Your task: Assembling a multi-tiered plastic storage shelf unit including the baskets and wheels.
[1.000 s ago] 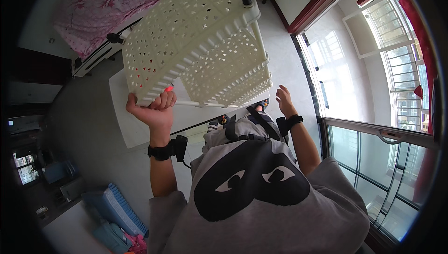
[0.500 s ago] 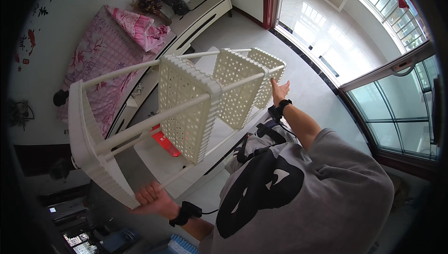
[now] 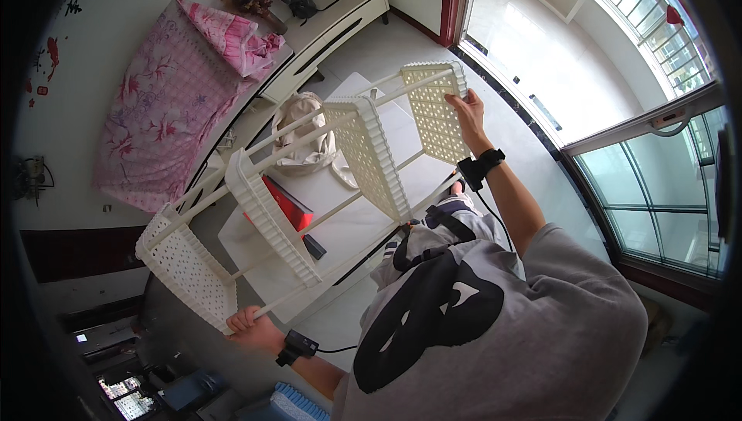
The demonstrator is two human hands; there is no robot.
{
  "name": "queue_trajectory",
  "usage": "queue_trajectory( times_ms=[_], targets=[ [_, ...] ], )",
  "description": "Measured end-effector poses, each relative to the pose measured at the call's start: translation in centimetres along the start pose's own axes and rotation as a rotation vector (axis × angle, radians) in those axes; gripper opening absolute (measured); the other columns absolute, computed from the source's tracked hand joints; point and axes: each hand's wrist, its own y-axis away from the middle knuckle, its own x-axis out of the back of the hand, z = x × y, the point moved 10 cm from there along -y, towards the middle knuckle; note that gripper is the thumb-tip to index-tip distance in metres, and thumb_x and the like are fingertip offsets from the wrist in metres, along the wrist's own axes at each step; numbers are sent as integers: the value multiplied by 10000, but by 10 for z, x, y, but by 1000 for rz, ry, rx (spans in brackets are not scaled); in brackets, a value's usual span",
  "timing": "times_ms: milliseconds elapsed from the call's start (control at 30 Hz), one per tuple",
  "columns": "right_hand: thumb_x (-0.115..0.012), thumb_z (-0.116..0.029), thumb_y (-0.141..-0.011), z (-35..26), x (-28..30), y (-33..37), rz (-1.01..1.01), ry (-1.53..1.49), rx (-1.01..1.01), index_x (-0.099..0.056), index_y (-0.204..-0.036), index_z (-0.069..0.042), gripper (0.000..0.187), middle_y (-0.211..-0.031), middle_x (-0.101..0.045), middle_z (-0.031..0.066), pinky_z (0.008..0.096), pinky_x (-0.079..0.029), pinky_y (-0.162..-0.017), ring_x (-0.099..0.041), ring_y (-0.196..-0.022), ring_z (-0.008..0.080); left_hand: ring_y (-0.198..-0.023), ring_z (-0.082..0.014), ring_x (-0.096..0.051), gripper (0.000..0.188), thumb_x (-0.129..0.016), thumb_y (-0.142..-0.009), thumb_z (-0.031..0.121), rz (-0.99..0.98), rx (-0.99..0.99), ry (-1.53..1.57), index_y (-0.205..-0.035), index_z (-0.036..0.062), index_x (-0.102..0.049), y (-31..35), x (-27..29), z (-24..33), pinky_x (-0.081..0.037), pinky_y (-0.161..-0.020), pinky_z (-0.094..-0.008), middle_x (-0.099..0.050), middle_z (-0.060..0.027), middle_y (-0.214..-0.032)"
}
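Note:
A cream plastic shelf rack (image 3: pixel 359 154) with several perforated trays joined by round poles is held tilted on its side in front of me. My left hand (image 3: pixel 256 331) is closed around the near corner of the rack's left end tray (image 3: pixel 185 266). My right hand (image 3: pixel 470 121) grips the rack by its right end tray (image 3: pixel 434 108), the thumb and fingers at the tray's rim and pole; part of its hold is hidden. Both wrists wear black straps with small boxes and cables.
Behind the rack stands a white table (image 3: pixel 239 243) with a beige cloth bag (image 3: pixel 297 131) and a red and black object (image 3: pixel 290 204). A pink floral cloth (image 3: pixel 166 112) covers part of the low cabinet (image 3: pixel 340 11). A glass sliding door (image 3: pixel 657 181) is at right.
The rack has turned about its length, so its trays now face differently and the bag and red object show. My right hand has moved up slightly and closed on the rack's end.

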Motion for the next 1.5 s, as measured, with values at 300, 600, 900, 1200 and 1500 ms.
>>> queue_trajectory(
  times_ms=[300,600,900,1200,1500],
  targets=[
    [-761,-162,-780,-273,-102,77,-147,538,589,-651,-979,-15,271,-822,-688,71,251,-508,-644,-642,-725,104,-1000,-240,-564,381,-499,-881,345,1035,573,-128,-1059,9,-520,109,329,-133,-433,-887,-404,-576,-109,-1013],
    [-760,-109,-598,-318,-188,216,-480,237,1261,-539,-689,-103,239,-881,-691,-6,308,-513,-704,-664,-830,161,-1232,-375,-494,709,-222,-944,629,1020,615,38,-1397,100,-351,155,337,-198,-429,-957,-510,-474,-148,-1393],
    [-641,-106,-780,-276,-202,247,-687,246,1255,-525,-677,-132,157,-892,-645,0,432,-440,-907,-625,-998,213,-1229,-380,-476,616,-228,-994,517,-318,1346,-2090,-1456,115,-292,151,213,-242,-410,-1003,-441,-440,-205,-1398],
    [-603,-234,-896,-236,-210,260,-851,188,1314,-534,-691,-197,220,-974,-649,-48,351,-369,-916,-569,-1085,165,-1230,-379,-476,615,-250,-993,508,313,1108,-1405,-1455,104,-297,146,182,-247,-411,-998,-447,-436,-207,-1401],
    [-618,-199,-779,-200,-233,267,-1358,-12,1214,-547,-800,-97,125,-976,-552,69,364,-394,-959,-523,-1038,234,-1231,-378,-476,615,-273,-992,500,673,589,-912,-1453,93,-302,132,83,-241,-412,-994,-454,-432,-209,-1405]
  ],
)
